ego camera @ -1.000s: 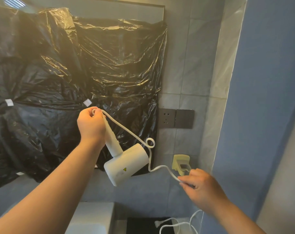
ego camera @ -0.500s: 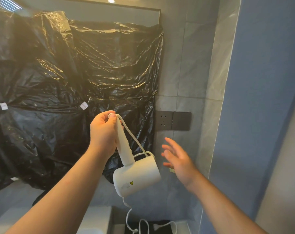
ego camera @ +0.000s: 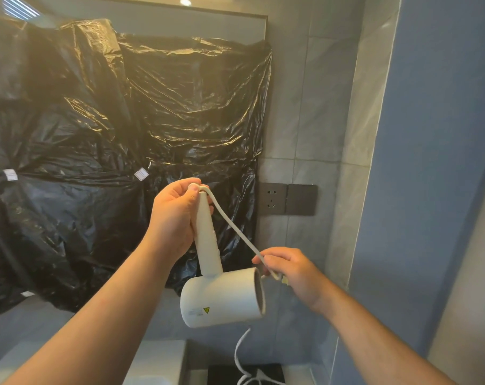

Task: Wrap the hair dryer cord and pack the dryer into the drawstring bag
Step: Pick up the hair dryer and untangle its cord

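My left hand (ego camera: 172, 218) grips the handle of a white hair dryer (ego camera: 222, 297), held upside down so its barrel hangs low and points right. The white cord (ego camera: 230, 223) leaves the handle's top end by my thumb and runs taut down to my right hand (ego camera: 290, 269), which pinches it just right of the barrel mouth. Below the barrel the rest of the cord (ego camera: 240, 354) hangs in a loop towards the counter. No drawstring bag is in view.
Crinkled black plastic sheeting (ego camera: 97, 148) covers the mirror behind the dryer. A dark wall socket plate (ego camera: 287, 199) sits on the grey tiles to the right. A blue wall (ego camera: 435, 162) closes in on the right. A white basin edge (ego camera: 158, 362) and dark mat (ego camera: 263, 372) lie below.
My right hand let go of the cord, opened, and has now come back and pinched the cord near the barrel mouth. The dryer has shifted right and lower.
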Motion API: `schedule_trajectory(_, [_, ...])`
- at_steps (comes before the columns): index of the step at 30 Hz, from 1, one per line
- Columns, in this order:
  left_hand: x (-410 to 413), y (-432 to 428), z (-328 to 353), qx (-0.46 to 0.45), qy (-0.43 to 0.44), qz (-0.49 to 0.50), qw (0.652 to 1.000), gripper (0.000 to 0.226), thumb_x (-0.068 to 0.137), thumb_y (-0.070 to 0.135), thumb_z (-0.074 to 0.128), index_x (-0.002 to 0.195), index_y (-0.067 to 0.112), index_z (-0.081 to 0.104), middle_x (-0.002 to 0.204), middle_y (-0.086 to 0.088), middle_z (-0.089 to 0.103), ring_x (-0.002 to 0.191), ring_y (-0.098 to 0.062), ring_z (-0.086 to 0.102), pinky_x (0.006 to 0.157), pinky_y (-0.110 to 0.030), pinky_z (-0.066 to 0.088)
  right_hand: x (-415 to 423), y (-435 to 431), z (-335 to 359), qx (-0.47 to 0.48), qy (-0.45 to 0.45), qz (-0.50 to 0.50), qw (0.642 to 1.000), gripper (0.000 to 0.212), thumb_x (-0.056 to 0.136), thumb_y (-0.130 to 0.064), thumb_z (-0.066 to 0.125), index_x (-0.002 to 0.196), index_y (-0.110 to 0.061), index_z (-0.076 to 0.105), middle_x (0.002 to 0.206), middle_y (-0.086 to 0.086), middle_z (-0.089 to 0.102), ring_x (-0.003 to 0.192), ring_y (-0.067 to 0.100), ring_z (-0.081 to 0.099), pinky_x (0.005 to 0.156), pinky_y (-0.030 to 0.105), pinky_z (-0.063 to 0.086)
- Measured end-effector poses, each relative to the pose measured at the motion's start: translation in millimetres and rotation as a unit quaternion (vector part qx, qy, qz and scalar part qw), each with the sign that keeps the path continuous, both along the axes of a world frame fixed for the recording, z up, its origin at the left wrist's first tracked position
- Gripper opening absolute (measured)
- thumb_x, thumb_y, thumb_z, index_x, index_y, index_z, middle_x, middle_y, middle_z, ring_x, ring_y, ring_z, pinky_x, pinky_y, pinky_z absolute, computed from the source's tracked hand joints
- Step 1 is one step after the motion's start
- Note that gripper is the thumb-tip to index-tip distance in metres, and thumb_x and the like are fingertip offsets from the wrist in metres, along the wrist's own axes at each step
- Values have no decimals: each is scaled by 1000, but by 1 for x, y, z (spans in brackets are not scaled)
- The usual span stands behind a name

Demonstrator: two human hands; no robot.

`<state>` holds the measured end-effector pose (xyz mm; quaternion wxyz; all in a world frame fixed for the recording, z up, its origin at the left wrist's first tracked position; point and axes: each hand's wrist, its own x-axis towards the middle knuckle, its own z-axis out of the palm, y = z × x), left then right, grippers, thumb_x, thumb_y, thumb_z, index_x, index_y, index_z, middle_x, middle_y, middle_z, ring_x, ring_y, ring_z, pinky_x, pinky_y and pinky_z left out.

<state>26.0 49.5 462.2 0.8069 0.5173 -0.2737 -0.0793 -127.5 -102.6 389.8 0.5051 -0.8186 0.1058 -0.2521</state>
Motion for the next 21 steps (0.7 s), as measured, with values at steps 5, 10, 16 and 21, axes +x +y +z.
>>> schedule_trajectory(5, [6, -11, -4, 63, -110, 120, 985, 11, 98, 15, 57, 101, 17, 67, 100, -7, 70, 88, -21, 66, 74, -36, 56, -8, -9, -1, -154, 17, -97, 983, 22, 97, -42, 44, 88, -48, 64, 81, -12, 56, 81, 2, 55, 78, 24, 43])
schedule_trajectory(10, [12, -17, -11, 56, -149, 211, 964, 9, 96, 11, 59, 101, 17, 63, 87, 0, 60, 70, -8, 54, 61, -17, 42, -16, -6, -7, -135, -142, -183, 963, 21, 80, -51, 61, 68, -34, 65, 58, -11, 54, 56, 11, 49, 59, 28, 43])
schedule_trajectory(16, [24, -15, -13, -23, -19, 251, 967, 9, 96, 14, 58, 104, 16, 62, 102, -3, 64, 88, -14, 60, 70, -18, 45, -19, 4, -30, 51, -76, -127, 988, 39, 88, -22, 67, 53, -11, 52, 54, 4, 45, 49, 16, 54, 58, 38, 53])
schedule_trajectory(21, [21, -17, -14, -115, 147, 201, 962, 12, 98, 13, 53, 96, 22, 61, 98, 1, 63, 90, -13, 62, 78, -29, 53, -8, 26, -41, 199, 11, -100, 975, 24, 87, -25, 68, 101, -14, 52, 83, 8, 64, 36, 10, 37, 33, 19, 28])
